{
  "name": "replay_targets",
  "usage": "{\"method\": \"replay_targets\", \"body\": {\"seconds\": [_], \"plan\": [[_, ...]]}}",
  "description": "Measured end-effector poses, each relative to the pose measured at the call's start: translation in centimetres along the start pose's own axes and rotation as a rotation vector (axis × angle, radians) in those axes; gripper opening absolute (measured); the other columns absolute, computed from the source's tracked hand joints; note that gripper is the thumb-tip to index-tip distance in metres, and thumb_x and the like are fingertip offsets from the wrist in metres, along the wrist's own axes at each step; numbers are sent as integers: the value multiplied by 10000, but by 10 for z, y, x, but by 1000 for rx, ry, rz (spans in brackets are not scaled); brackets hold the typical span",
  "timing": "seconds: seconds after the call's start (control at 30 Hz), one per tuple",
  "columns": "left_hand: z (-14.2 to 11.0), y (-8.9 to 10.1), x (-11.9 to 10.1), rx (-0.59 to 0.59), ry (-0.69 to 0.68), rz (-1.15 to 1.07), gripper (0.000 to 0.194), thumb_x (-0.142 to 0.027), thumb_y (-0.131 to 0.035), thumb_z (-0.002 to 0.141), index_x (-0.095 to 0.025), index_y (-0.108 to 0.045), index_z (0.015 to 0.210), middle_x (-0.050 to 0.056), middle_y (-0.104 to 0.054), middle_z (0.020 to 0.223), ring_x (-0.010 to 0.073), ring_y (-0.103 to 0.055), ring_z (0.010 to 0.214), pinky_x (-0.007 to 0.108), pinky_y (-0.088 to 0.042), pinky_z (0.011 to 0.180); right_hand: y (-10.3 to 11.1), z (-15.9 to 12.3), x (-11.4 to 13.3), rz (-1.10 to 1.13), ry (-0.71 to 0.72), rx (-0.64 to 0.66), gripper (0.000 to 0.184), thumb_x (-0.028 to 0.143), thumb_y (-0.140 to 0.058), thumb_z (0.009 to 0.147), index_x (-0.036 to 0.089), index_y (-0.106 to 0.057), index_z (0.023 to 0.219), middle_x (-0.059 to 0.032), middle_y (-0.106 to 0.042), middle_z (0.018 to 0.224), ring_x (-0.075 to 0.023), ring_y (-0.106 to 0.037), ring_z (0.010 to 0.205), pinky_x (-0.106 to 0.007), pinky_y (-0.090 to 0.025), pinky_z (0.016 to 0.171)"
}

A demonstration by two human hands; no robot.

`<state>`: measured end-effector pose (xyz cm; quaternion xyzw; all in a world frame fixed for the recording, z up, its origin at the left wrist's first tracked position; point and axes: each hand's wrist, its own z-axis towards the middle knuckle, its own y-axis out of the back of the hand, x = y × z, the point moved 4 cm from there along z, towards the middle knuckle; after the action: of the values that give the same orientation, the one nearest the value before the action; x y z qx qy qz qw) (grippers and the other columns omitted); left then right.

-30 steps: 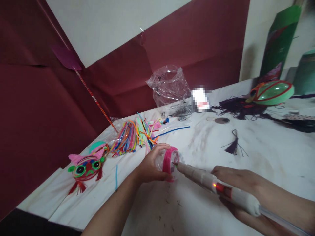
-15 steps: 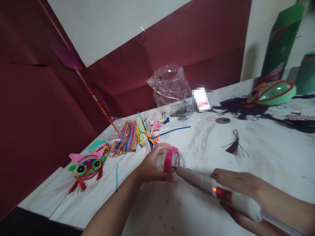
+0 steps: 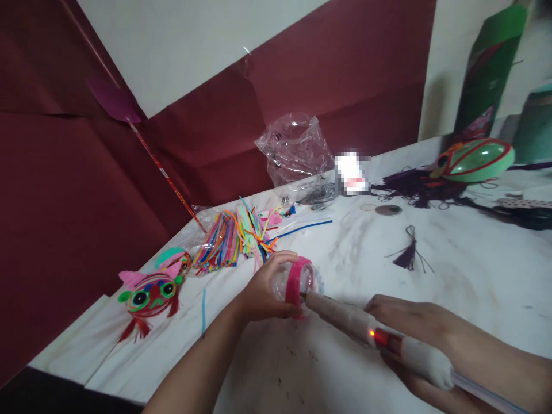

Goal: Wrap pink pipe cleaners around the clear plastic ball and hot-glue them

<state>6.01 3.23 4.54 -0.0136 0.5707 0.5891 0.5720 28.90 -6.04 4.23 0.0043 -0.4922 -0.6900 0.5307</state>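
My left hand (image 3: pixel 263 290) is wrapped round a clear plastic ball (image 3: pixel 297 282) with a pink fuzzy band round its middle, held just above the white marbled table (image 3: pixel 466 270). My right hand (image 3: pixel 409 328) grips a long white glue gun (image 3: pixel 371 330) with a small red light glowing on its body. The gun's tip touches the pink band on the ball's near side.
A red and green mask-like ball with pink ears (image 3: pixel 149 294) lies at the left. Behind my left hand lie a pile of coloured pipe cleaners (image 3: pixel 235 233), a blue pipe cleaner (image 3: pixel 302 227) and a clear plastic bag (image 3: pixel 297 149). A dark tassel (image 3: pixel 407 256) and a green ball (image 3: pixel 474 160) lie to the right.
The glue gun's tip has slid slightly left and down along the pink band. My left hand keeps the ball in the same place.
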Motion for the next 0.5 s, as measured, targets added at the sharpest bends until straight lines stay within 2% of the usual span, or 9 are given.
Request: {"method": "replay_targets", "body": {"seconds": [0.07, 0.23, 0.3, 0.5], "plan": [[0, 0, 0, 0, -4, -1, 848, -446, -883, 519, -234, -509, 1250, 137, -510, 1329, 338, -458, 1272, 496, -337, 1096, -1, 2, 1, -44, 22, 50, 146, 86, -492, 743, 214, -560, 726, -11, -638, 698, -139, -620, 550, -252, -501, 497], [1, -1, -2, 8, -38, 4, 827, -436, -882, 527, -230, -514, 1237, 135, -514, 1311, 329, -467, 1261, 494, -338, 1096, 10, 8, 9, -135, 79, -111, 151, 120, -467, 762, 222, -525, 667, 5, -619, 588, -129, -605, 451, -226, -487, 421], [1, -1, -3, 13, -40, 13, 820, -423, -883, 530, -230, -511, 1236, 138, -513, 1306, 329, -467, 1262, 496, -338, 1097, 14, 11, 10, -147, 48, -141, 177, 130, -453, 783, 228, -503, 644, 11, -603, 547, -133, -596, 424, -222, -477, 398], [1, 0, -4, 27, -47, 29, 831, -421, -883, 528, -235, -500, 1242, 143, -506, 1318, 341, -463, 1267, 513, -337, 1097, 13, 9, 2, -77, -59, -83, 181, 154, -457, 800, 238, -476, 641, 12, -601, 548, -136, -589, 426, -220, -463, 385]]}}
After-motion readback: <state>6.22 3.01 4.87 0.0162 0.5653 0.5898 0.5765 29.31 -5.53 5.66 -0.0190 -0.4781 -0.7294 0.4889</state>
